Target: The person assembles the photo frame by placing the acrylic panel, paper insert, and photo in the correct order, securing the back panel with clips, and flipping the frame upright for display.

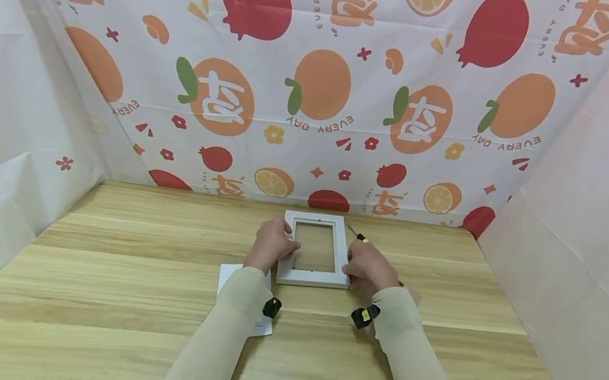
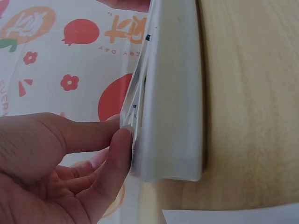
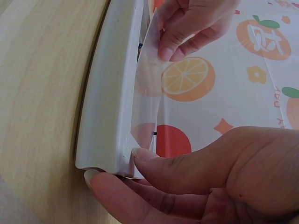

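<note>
A white picture frame (image 1: 312, 277) with a rectangular opening lies on the wooden table, its back side apparently up, with small dark tabs at the inner edge. At its left side my left hand (image 1: 272, 242) pinches the edge of a thin clear sheet (image 3: 148, 88) between thumb and index finger. That sheet stands tilted over the opening in the right wrist view. My right hand (image 1: 372, 265) grips the frame's near right corner, thumb on top and fingers at the outer side and below.
A small screwdriver (image 1: 359, 235) lies beyond my right hand. White paper (image 1: 229, 273) is on the table partly under my left forearm. Fruit-printed cloth (image 1: 310, 151) closes off the back, and pale cloth hangs on both sides.
</note>
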Demonstrator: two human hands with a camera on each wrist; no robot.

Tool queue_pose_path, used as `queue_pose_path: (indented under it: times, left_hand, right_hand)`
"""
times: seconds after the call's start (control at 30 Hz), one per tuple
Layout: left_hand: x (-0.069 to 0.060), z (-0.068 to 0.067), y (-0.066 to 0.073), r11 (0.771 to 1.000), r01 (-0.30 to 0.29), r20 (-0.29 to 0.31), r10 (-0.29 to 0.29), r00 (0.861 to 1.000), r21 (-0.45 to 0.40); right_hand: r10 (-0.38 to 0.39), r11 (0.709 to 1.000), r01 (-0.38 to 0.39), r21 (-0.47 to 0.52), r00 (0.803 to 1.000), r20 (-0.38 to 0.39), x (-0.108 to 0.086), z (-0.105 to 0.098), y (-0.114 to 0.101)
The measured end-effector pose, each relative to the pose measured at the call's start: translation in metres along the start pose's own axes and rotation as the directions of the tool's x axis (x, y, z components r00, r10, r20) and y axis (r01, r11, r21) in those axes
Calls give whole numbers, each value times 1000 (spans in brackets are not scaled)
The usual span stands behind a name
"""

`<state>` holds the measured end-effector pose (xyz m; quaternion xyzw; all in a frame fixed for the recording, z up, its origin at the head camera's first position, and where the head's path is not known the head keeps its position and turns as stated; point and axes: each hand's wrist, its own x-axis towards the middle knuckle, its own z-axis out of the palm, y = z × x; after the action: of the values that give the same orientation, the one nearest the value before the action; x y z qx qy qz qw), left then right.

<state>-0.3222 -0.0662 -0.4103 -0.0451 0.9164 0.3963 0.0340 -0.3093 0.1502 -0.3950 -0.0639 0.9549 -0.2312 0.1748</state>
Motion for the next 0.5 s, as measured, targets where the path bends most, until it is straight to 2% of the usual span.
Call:
queue_pose_path:
  times: [0.5]
  left_hand:
    - [-1, 2, 2, 1000, 14, -4, -14, 1000, 5]
  right_hand:
    - [-1, 1000, 1, 8, 1000, 7, 0, 0, 0]
